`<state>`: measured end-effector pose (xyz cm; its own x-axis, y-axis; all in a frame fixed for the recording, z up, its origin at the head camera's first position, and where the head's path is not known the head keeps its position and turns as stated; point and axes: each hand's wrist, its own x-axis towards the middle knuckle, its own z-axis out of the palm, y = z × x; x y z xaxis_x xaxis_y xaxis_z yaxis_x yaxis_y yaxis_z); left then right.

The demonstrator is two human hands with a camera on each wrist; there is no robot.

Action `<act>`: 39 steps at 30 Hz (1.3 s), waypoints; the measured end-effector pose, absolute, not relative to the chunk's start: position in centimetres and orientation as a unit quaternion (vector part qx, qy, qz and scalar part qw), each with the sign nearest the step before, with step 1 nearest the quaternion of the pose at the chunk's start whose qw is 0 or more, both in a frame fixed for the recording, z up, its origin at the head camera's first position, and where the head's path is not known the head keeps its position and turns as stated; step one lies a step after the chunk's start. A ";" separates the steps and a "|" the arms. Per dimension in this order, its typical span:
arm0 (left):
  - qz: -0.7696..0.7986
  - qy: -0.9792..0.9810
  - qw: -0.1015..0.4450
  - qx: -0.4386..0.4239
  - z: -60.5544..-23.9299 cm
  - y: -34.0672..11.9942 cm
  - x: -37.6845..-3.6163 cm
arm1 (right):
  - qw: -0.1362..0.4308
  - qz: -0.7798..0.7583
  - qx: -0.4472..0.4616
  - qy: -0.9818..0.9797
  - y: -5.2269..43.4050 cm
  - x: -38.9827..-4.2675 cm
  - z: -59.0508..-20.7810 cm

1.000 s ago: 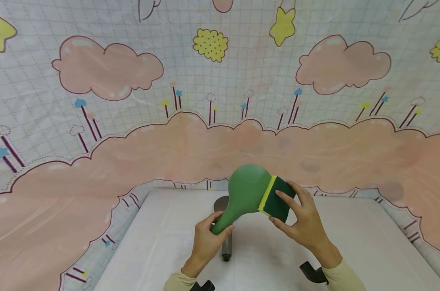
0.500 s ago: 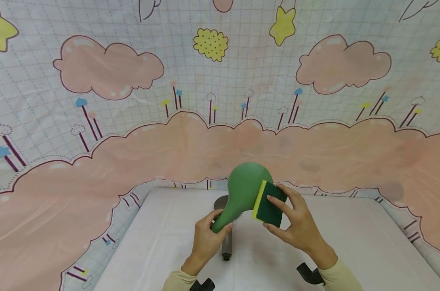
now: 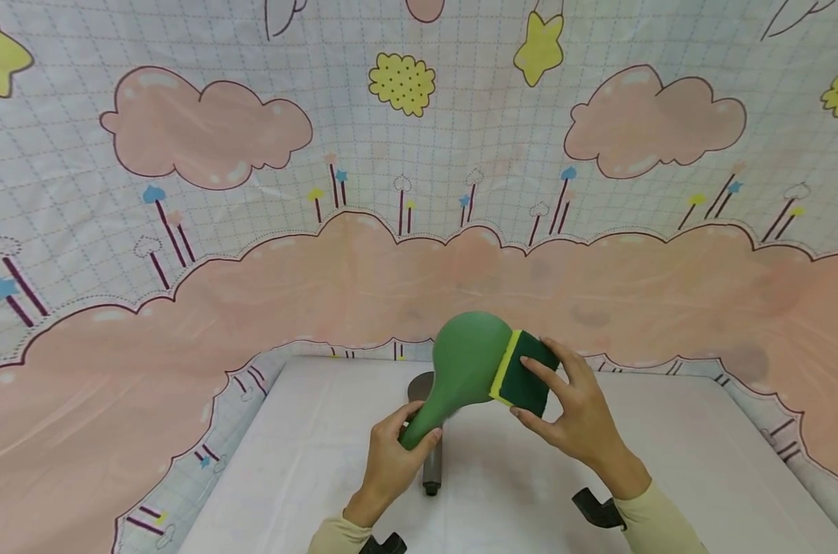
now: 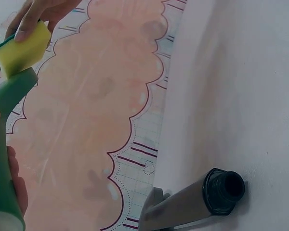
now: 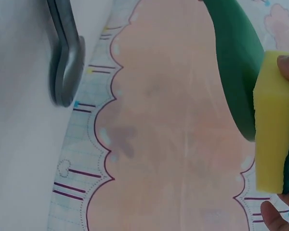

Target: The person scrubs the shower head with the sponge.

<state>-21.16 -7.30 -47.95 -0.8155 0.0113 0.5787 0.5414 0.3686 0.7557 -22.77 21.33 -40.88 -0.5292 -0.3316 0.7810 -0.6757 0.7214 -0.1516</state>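
Observation:
In the head view my left hand (image 3: 393,458) grips the narrow handle of a green shower head (image 3: 470,358), holding it raised and tilted with its round head up and to the right. My right hand (image 3: 579,412) pinches a yellow sponge with a dark green scouring side (image 3: 528,375) between thumb and fingers. The sponge's yellow side lies against the right edge of the round head. That contact also shows in the right wrist view, where the yellow sponge (image 5: 274,125) meets the green shower head (image 5: 238,62). The face turned away from the head camera is hidden.
A grey hand shower (image 3: 432,462) with a black threaded end lies on the white table (image 3: 308,446), partly hidden behind the green one and my left hand. Behind the table hangs a patterned cloth (image 3: 391,288). Black straps or mounts (image 3: 597,509) sit at both wrists.
The sponge went down and left across the round head, then back up and right to its edge. My left hand and the green shower head stayed almost still.

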 end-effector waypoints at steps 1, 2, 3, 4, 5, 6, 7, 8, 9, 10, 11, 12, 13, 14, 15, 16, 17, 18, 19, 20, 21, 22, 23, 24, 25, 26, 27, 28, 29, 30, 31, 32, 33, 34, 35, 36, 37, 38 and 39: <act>-0.533 -0.790 0.246 -0.175 -47.9 -7.3 -21.1 | 0.384 0.226 0.294 -0.846 21.4 -22.8 -40.9; -0.532 -0.791 0.245 -0.175 -47.9 -7.3 -21.1 | 0.385 0.228 0.290 -0.846 21.4 -22.9 -40.8; -0.531 -0.792 0.244 -0.176 -47.9 -7.4 -21.0 | 0.386 0.230 0.287 -0.846 21.5 -22.9 -40.8; -0.529 -0.793 0.245 -0.178 -48.0 -7.4 -21.0 | 0.387 0.234 0.284 -0.846 21.5 -23.0 -40.8; -0.527 -0.793 0.245 -0.180 -48.0 -7.4 -20.9 | 0.388 0.238 0.281 -0.845 21.5 -23.0 -40.8; -0.524 -0.794 0.247 -0.182 -48.0 -7.4 -20.9 | 0.390 0.241 0.278 -0.844 21.5 -23.1 -40.7; -0.522 -0.795 0.250 -0.185 -48.1 -7.4 -20.9 | 0.392 0.244 0.276 -0.843 21.5 -23.1 -40.7; -0.519 -0.794 0.253 -0.188 -48.1 -7.3 -20.9 | 0.393 0.246 0.273 -0.843 21.5 -23.1 -40.7; -0.517 -0.794 0.256 -0.191 -48.1 -7.3 -20.8 | 0.393 0.248 0.270 -0.843 21.5 -23.1 -40.6; -0.515 -0.794 0.259 -0.194 -48.1 -7.3 -20.8 | 0.392 0.250 0.267 -0.844 21.5 -23.1 -40.6; -0.513 -0.794 0.261 -0.195 -48.2 -7.3 -20.8 | 0.391 0.250 0.264 -0.845 21.5 -23.1 -40.5; -0.512 -0.794 0.263 -0.196 -48.2 -7.3 -20.8 | 0.391 0.251 0.263 -0.846 21.6 -23.1 -40.5; -0.512 -0.793 0.264 -0.197 -48.2 -7.2 -20.8 | 0.389 0.251 0.261 -0.847 21.6 -23.1 -40.4; -0.512 -0.793 0.264 -0.198 -48.2 -7.2 -20.8 | 0.388 0.250 0.259 -0.848 21.6 -23.1 -40.4; -0.512 -0.793 0.264 -0.197 -48.3 -7.2 -20.8 | 0.388 0.250 0.259 -0.849 21.6 -23.1 -40.3; -0.513 -0.793 0.265 -0.197 -48.3 -7.2 -20.8 | 0.388 0.250 0.259 -0.849 21.5 -23.1 -40.3; -0.512 -0.793 0.265 -0.198 -48.3 -7.2 -20.8 | 0.389 0.250 0.260 -0.848 21.5 -23.1 -40.3; -0.512 -0.792 0.267 -0.199 -48.2 -7.2 -20.8 | 0.390 0.251 0.261 -0.847 21.5 -23.1 -40.3; -0.511 -0.792 0.268 -0.200 -48.2 -7.1 -20.8 | 0.391 0.251 0.263 -0.846 21.5 -23.2 -40.3; -0.509 -0.792 0.269 -0.202 -48.2 -7.1 -20.8 | 0.393 0.252 0.264 -0.844 21.4 -23.2 -40.3; -0.509 -0.791 0.271 -0.204 -48.1 -7.0 -20.8 | 0.395 0.252 0.265 -0.843 21.3 -23.2 -40.3; -0.507 -0.791 0.273 -0.206 -48.1 -7.0 -20.8 | 0.396 0.252 0.266 -0.842 21.3 -23.2 -40.2; -0.506 -0.791 0.275 -0.208 -48.0 -7.0 -20.8 | 0.399 0.251 0.268 -0.841 21.2 -23.1 -40.2; -0.505 -0.790 0.277 -0.210 -48.0 -6.9 -20.8 | 0.400 0.250 0.269 -0.840 21.1 -23.1 -40.2; -0.504 -0.789 0.279 -0.212 -48.0 -6.9 -20.8 | 0.401 0.250 0.271 -0.839 21.0 -23.1 -40.2; -0.502 -0.789 0.281 -0.213 -47.9 -6.8 -20.9 | 0.403 0.249 0.271 -0.838 20.9 -23.1 -40.2; -0.500 -0.789 0.284 -0.214 -47.9 -6.8 -20.9 | 0.404 0.247 0.272 -0.838 20.8 -23.0 -40.2; -0.497 -0.790 0.287 -0.214 -47.9 -6.8 -20.9 | 0.405 0.246 0.273 -0.837 20.7 -23.0 -40.1; -0.494 -0.792 0.288 -0.215 -47.9 -6.7 -20.9 | 0.406 0.246 0.274 -0.836 20.6 -23.0 -40.1; -0.491 -0.793 0.289 -0.215 -47.9 -6.7 -21.0 | 0.407 0.246 0.274 -0.836 20.5 -22.9 -40.1; -0.488 -0.795 0.289 -0.215 -47.8 -6.7 -21.0 | 0.410 0.245 0.274 -0.835 20.5 -22.9 -40.1; -0.485 -0.797 0.289 -0.215 -47.8 -6.7 -21.0 | 0.412 0.246 0.274 -0.834 20.4 -22.9 -40.1; -0.483 -0.798 0.288 -0.216 -47.7 -6.6 -21.0 | 0.413 0.246 0.275 -0.833 20.4 -22.9 -40.2; -0.481 -0.799 0.288 -0.217 -47.7 -6.7 -20.9 | 0.414 0.246 0.275 -0.832 20.4 -22.9 -40.2; -0.482 -0.799 0.285 -0.218 -47.7 -6.7 -20.9 | 0.415 0.245 0.276 -0.832 20.4 -22.9 -40.2; -0.482 -0.799 0.284 -0.221 -47.7 -6.7 -20.9 | 0.415 0.244 0.276 -0.832 20.4 -22.9 -40.3; -0.482 -0.798 0.284 -0.224 -47.6 -6.7 -20.9 | 0.416 0.244 0.276 -0.831 20.5 -22.9 -40.3; -0.483 -0.797 0.283 -0.228 -47.6 -6.7 -20.9 | 0.416 0.243 0.276 -0.831 20.5 -23.0 -40.3; -0.483 -0.796 0.283 -0.231 -47.6 -6.7 -21.0 | 0.416 0.242 0.275 -0.832 20.6 -23.0 -40.2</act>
